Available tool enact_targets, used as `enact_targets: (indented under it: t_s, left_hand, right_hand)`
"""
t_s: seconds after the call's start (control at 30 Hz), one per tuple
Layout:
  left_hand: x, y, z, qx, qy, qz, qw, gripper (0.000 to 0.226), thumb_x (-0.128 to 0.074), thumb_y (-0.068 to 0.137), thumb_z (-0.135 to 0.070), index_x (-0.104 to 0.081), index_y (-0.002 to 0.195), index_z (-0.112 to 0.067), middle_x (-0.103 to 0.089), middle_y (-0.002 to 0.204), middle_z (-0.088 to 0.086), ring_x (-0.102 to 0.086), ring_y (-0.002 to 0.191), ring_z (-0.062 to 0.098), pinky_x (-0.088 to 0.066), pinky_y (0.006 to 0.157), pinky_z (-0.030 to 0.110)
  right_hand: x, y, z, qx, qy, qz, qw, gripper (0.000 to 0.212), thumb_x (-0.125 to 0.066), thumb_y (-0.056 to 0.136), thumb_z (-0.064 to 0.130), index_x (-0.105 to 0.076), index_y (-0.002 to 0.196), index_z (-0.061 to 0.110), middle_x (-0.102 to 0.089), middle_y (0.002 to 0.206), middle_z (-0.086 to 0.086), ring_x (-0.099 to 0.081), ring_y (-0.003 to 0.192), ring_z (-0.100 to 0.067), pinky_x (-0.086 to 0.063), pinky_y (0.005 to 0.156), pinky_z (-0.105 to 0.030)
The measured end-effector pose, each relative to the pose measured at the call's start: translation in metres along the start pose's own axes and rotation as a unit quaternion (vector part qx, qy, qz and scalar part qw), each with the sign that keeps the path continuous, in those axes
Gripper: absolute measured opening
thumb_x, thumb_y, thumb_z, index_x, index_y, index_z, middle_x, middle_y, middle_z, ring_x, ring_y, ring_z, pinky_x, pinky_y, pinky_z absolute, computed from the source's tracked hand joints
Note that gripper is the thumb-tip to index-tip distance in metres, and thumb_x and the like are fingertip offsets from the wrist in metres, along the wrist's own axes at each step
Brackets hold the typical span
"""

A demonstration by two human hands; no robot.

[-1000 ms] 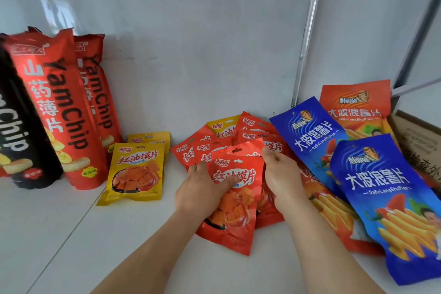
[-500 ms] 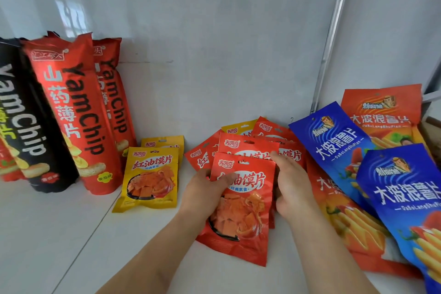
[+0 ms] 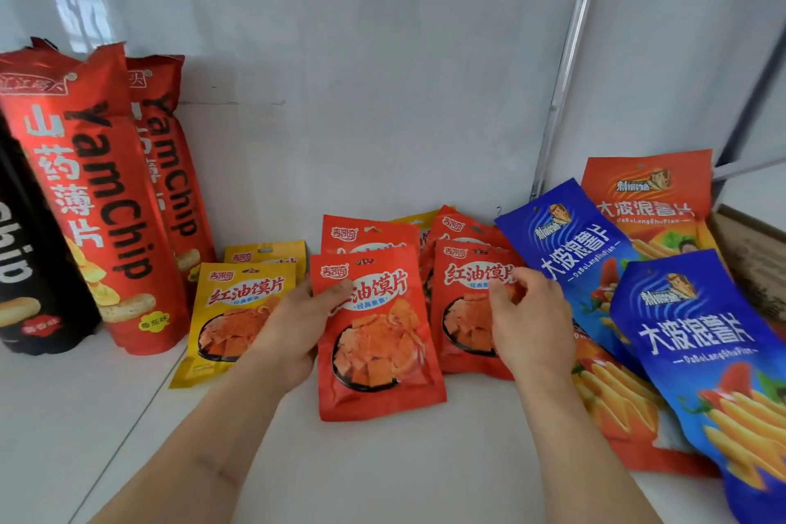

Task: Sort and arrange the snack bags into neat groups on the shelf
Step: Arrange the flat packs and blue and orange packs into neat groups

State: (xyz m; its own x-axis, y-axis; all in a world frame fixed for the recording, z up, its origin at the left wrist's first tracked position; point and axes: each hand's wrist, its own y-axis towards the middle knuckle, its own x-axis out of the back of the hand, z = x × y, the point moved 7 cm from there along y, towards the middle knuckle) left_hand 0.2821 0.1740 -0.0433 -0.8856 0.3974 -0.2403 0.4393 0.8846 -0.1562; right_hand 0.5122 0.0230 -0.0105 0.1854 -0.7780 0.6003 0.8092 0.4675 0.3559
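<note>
Left hand point(image 3: 293, 336) pinching front red snack bag point(image 3: 378, 336) at its left edge, thumb on top, bag's long axis running away from the person, top seam toward back wall, right hand point(image 3: 527, 323) fingers point(image 3: 499, 296) curled on second red bag point(image 3: 472, 311)

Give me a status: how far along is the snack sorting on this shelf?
Done: tall YamChip bags stand together at left; two yellow packets sit stacked beside them. In hand: the left hand holds a small red packet by its edge, and the right hand grips another red packet. Left: more red packets behind lie loosely overlapped, one yellow among them, and blue bags and orange bags are mixed at right.
</note>
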Motion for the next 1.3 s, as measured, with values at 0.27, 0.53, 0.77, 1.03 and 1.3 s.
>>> enact_targets:
  t_s: [0.27, 0.53, 0.77, 1.03, 1.3]
  left_hand:
    - [0.018, 0.008, -0.003, 0.005, -0.074, -0.036, 0.997, 0.027, -0.070, 0.094, -0.022, -0.067, 0.120, -0.016, -0.079, 0.102, 0.009, -0.077, 0.089, 0.032, -0.060, 0.082, 0.053]
    - [0.015, 0.008, 0.006, -0.002, -0.067, -0.048, 0.997, 0.020, -0.068, 0.096, -0.027, -0.068, 0.115, -0.022, -0.079, 0.098, 0.005, -0.077, 0.087, 0.029, -0.060, 0.084, 0.054]
    - [0.018, 0.012, 0.005, -0.038, -0.048, -0.084, 0.995, 0.011, -0.064, 0.098, -0.035, -0.066, 0.108, -0.031, -0.079, 0.094, -0.001, -0.077, 0.085, 0.023, -0.061, 0.082, 0.050]
    - [0.028, 0.010, -0.005, -0.070, -0.001, -0.117, 0.991, 0.011, -0.049, 0.105, -0.035, -0.060, 0.107, -0.033, -0.075, 0.102, -0.004, -0.074, 0.092, 0.020, -0.061, 0.081, 0.042]
    - [0.034, 0.008, -0.015, -0.099, -0.005, -0.131, 0.986, 0.015, -0.047, 0.105, -0.040, -0.056, 0.115, -0.032, -0.073, 0.106, -0.003, -0.074, 0.092, 0.018, -0.062, 0.072, 0.039]
  right_hand:
    - [-0.023, -0.003, -0.005, -0.011, -0.176, 0.062, 0.982, 0.078, -0.048, 0.090, 0.064, -0.034, 0.147, 0.013, -0.043, 0.145, -0.011, -0.041, 0.130, -0.032, -0.035, 0.105, -0.045]
    - [-0.037, -0.010, 0.003, 0.009, -0.135, 0.084, 0.987, 0.094, -0.054, 0.081, 0.072, -0.029, 0.149, 0.012, -0.041, 0.146, -0.012, -0.039, 0.131, -0.033, -0.033, 0.107, -0.043]
    - [-0.033, -0.010, 0.004, 0.007, -0.123, 0.061, 0.990, 0.096, -0.060, 0.078, 0.071, -0.028, 0.147, 0.015, -0.047, 0.138, -0.012, -0.047, 0.126, -0.032, -0.041, 0.099, -0.044]
    - [-0.008, 0.000, 0.001, 0.024, 0.076, 0.019, 0.997, 0.070, -0.069, 0.088, 0.040, -0.040, 0.147, 0.017, -0.045, 0.144, -0.008, -0.044, 0.132, -0.025, -0.037, 0.107, -0.039]
    - [-0.008, -0.014, 0.017, 0.003, 0.217, 0.094, 0.972, 0.057, -0.078, 0.081, 0.031, -0.056, 0.133, 0.026, -0.064, 0.121, 0.008, -0.061, 0.107, -0.010, -0.047, 0.098, -0.032]
